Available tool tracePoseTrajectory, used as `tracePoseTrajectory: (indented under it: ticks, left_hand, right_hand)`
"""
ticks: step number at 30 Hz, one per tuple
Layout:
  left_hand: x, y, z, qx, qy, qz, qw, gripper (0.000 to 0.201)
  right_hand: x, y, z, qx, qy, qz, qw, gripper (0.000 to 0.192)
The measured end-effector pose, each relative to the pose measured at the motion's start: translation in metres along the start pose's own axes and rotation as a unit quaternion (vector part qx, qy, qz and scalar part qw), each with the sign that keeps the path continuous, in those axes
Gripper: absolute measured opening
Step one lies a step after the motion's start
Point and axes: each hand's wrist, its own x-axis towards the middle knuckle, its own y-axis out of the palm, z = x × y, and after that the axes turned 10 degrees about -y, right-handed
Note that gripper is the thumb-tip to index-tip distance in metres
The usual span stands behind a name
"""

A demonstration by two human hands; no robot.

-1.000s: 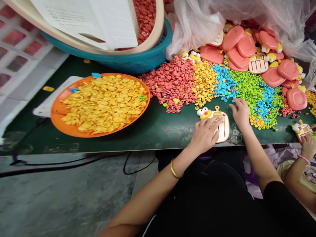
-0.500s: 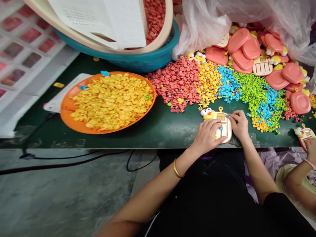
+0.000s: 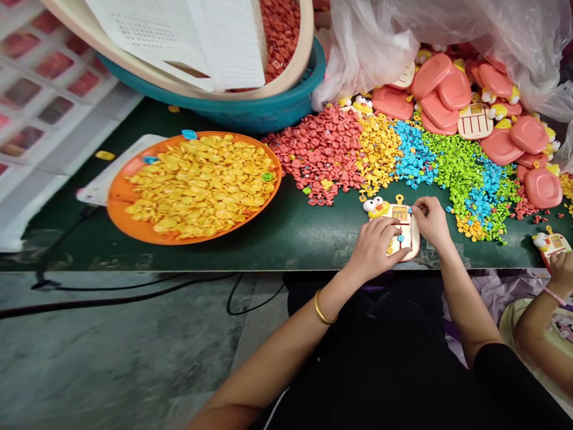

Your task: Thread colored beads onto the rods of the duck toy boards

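Note:
A cream duck-shaped toy frame (image 3: 396,220) with a yellow duck head lies flat at the near edge of the green table (image 3: 295,230). My left hand (image 3: 375,246) presses down on its lower half, a gold bangle on the wrist. My right hand (image 3: 430,220) rests at the toy's right edge, fingertips pinched on a small blue bead over the frame's rails. Just beyond the hands lie heaps of small beads: red (image 3: 323,149), yellow (image 3: 378,148), blue (image 3: 412,154) and green (image 3: 456,164).
An orange dish (image 3: 117,200) full of yellow chips stands at the left. Behind it a teal basin (image 3: 250,110) carries a cream tub with red chips and papers. Pink toy backs (image 3: 447,89) spill from a plastic bag. Another person's hand (image 3: 559,269) holds a similar toy at the right.
My right hand came back from the bead heap to the toy's right edge with a blue bead. My left hand stayed on the toy.

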Motion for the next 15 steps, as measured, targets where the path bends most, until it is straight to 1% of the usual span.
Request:
tracePoseTrajectory:
  ticks: [2, 6, 11, 15]
  left_hand:
    - [0.000, 0.000, 0.000, -0.001, -0.004, 0.003, 1.000, 0.032]
    - [0.001, 0.000, 0.000, -0.001, -0.003, 0.003, 1.000, 0.031]
    - [0.002, 0.002, 0.002, -0.002, 0.008, -0.008, 1.000, 0.030]
    - [0.002, 0.002, 0.002, -0.003, 0.003, -0.002, 1.000, 0.030]
  right_hand:
    - [-0.005, 0.004, 0.001, -0.005, -0.022, -0.016, 1.000, 0.015]
    - [-0.018, 0.007, 0.003, -0.043, -0.098, 0.016, 0.994, 0.025]
    - [-0.019, 0.000, 0.001, -0.119, -0.122, 0.044, 0.984, 0.024]
    - [-0.027, -0.002, 0.004, -0.083, -0.135, 0.072, 0.985, 0.022]
